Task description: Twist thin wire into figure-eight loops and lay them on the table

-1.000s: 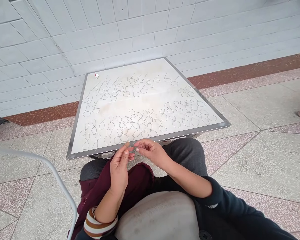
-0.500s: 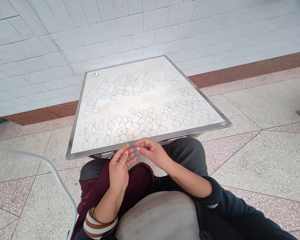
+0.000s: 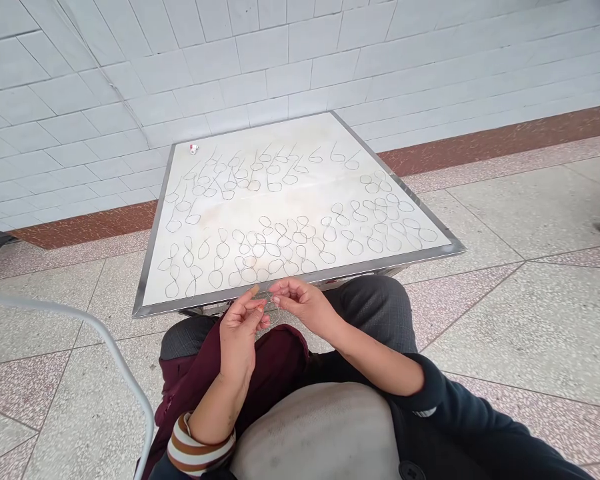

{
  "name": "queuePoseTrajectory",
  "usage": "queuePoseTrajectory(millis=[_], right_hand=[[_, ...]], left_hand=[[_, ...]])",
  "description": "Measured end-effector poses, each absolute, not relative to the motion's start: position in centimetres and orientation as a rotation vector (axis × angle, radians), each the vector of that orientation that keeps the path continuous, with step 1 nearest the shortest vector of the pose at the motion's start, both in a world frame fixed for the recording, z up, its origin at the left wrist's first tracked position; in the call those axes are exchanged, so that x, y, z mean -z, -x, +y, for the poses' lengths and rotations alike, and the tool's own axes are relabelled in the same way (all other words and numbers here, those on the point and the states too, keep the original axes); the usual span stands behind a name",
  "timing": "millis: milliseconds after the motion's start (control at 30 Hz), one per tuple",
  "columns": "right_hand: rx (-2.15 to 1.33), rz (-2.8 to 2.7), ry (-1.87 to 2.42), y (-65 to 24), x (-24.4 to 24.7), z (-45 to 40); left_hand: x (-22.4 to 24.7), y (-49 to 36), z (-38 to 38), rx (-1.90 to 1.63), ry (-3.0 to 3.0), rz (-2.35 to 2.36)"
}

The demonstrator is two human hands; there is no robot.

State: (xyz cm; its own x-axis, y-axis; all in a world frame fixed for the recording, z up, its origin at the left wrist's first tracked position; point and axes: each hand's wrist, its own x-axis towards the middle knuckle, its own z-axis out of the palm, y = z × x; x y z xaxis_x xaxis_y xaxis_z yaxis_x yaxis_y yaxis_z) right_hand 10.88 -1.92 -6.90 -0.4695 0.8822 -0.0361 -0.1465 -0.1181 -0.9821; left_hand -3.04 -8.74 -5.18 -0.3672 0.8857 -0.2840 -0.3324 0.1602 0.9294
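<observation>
While your left hand (image 3: 240, 327) and right hand (image 3: 303, 303) pinch the wire loop (image 3: 271, 305) below the surface's (image 3: 300, 200) near edge, it has bent rounder.

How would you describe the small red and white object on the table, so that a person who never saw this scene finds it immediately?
Start at the white table with the metal rim that stands against the tiled wall. Go to its far left corner, beyond the rows of bent wire loops. There lies the small red and white object, the only coloured, solid thing among thin dark wire shapes; what it is cannot be told.
</observation>
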Motion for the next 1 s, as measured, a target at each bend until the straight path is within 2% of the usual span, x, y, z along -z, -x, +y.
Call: queuePoseTrajectory(millis=[267, 767, 1000], right_hand=[[-1.638, -1.386, 0.854, -10.7, 7.7, -2.0], [-1.521, -1.393, 0.787, -10.5, 8.5, -2.4], [-1.574, -1.363, 0.837, -10.5, 8.1, -2.2]], left_hand=[[5.0, 3.2, -9.0, -1.305, -0.892, 1.456], [4.5, 3.0, -8.8, -1.282, -0.896, 1.454], [4.0, 2.9, -8.8, -1.317, -0.84, 1.427]])
